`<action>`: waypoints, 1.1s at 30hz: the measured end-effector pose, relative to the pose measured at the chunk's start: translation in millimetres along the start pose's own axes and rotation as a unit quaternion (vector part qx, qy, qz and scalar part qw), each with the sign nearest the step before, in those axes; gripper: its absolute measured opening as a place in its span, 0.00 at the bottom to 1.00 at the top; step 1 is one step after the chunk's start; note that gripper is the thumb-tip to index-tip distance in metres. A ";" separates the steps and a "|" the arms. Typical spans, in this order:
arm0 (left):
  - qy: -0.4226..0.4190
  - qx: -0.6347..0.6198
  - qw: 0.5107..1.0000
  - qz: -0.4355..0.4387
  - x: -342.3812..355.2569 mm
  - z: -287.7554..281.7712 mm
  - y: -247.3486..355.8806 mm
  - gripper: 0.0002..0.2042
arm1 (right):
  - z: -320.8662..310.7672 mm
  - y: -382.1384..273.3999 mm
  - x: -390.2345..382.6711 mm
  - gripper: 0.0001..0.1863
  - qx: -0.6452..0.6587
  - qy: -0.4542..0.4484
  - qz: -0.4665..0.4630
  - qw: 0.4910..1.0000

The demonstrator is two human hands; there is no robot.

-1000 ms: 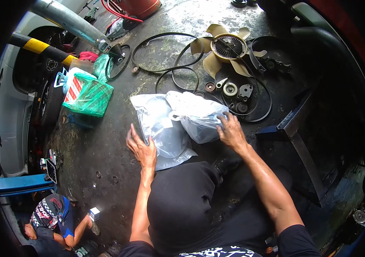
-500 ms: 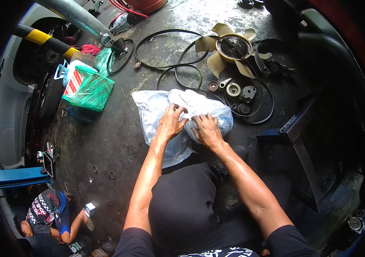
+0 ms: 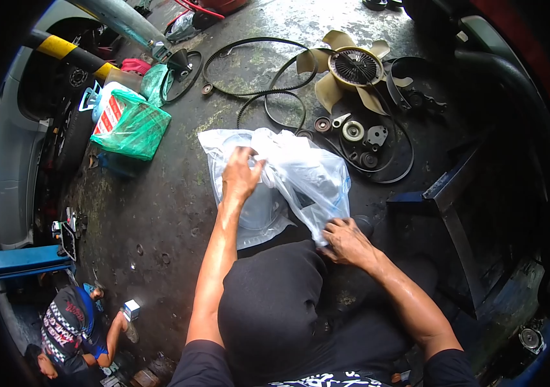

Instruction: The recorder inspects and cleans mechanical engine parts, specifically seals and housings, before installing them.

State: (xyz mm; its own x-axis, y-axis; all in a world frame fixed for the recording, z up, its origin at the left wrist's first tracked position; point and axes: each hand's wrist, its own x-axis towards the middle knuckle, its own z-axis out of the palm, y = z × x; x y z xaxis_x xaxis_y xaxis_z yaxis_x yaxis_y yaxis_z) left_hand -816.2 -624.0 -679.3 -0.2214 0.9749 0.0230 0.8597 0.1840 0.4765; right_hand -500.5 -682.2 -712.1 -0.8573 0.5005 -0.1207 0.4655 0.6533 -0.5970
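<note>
Before my knees a cloudy white plastic bag (image 3: 307,161) lies spread on the dark floor, with pale shapes inside that I cannot make out. My right hand (image 3: 347,242) pinches its near right corner, pulling the plastic taut. Over the left part rests my left hand (image 3: 240,177), its fingers smeared by motion, thumb apart. Under that hand a round grey shape (image 3: 255,209) shows through the plastic. Whether this is one bag or two overlapping ones cannot be told.
Beyond the bag lie black belts (image 3: 255,42), a fan (image 3: 355,66) and pulleys (image 3: 353,131). A green bag (image 3: 136,126) with a box stands left. At right is a blue metal stand (image 3: 442,190). A co-worker (image 3: 71,322) crouches lower left, holding a small box (image 3: 131,309).
My right hand has drawn back toward me and right, stretching the bag's corner out. My left hand has shifted slightly left and up. The co-worker has moved a little.
</note>
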 end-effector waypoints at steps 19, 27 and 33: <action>-0.185 0.229 0.950 0.099 -43.4 43.6 52.2 0.53 | -31.7 13.4 45.5 0.19 0.058 0.129 0.067 0.988; -0.110 0.268 0.957 0.019 -38.9 8.4 35.1 0.61 | -42.3 29.6 77.2 0.30 -0.030 0.243 0.288 0.926; -0.018 0.085 0.985 0.149 -35.4 21.1 42.6 0.25 | -29.3 48.3 88.7 0.24 0.016 0.269 0.137 0.953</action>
State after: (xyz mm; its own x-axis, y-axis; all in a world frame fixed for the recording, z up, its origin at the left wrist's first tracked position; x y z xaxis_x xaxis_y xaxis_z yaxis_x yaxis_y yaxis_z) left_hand -762.1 -648.0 -678.4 0.0669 0.9919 0.1078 0.9494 -0.0965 0.2989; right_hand -547.6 -589.6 -728.4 -0.4624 0.8750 0.1435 0.6418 0.4420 -0.6266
